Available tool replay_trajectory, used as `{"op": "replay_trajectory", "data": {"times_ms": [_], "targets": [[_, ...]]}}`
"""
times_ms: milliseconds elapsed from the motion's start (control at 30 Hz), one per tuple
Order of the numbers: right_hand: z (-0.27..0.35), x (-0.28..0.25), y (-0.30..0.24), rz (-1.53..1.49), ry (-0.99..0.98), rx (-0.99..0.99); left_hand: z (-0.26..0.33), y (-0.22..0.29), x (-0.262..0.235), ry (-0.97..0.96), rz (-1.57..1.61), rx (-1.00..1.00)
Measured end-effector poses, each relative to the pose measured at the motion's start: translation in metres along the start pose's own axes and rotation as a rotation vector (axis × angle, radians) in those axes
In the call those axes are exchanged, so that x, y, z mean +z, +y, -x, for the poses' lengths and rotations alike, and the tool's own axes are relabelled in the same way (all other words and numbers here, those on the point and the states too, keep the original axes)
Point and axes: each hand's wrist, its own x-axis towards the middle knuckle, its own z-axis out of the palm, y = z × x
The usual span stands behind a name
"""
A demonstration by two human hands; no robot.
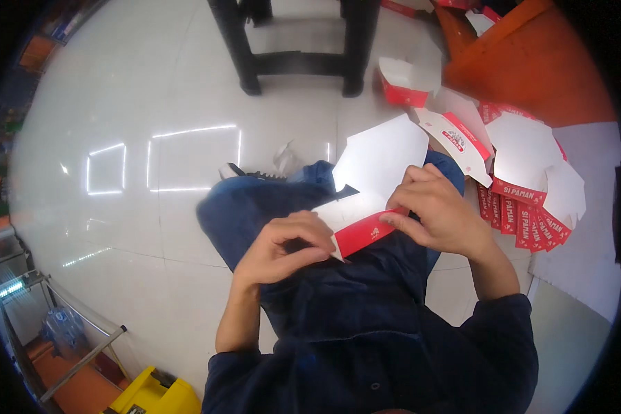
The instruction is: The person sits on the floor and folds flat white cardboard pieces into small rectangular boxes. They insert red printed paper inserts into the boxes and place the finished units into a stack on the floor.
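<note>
A flat red-and-white cardboard box blank [376, 176] lies over my lap, its white inner side facing up. My left hand [286, 248] grips its near left corner, fingers curled over the edge. My right hand [438, 210] pinches the red flap at the near right side. Both hands press on the same red strip [362, 233], which is partly folded upward.
A fanned pile of similar flat box blanks [531, 207] rests at my right on a grey mat. A folded box [403, 83] stands farther back on the white tiled floor near black stool legs [297, 62]. An orange surface [531, 62] is at the upper right, a yellow object [152, 397] at the lower left.
</note>
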Motion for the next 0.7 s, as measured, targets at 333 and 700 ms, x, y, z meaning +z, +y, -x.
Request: {"op": "replay_trajectory", "data": {"times_ms": [333, 700], "targets": [[0.0, 0.008, -0.011, -0.026, 0.006, -0.064, -0.022, 0.002, 0.039, 0.354, -0.649, 0.083], [-0.018, -0.004, -0.009, -0.226, -0.29, -0.042, -0.016, 0.0, 0.038, 0.261, -0.632, 0.116]]}}
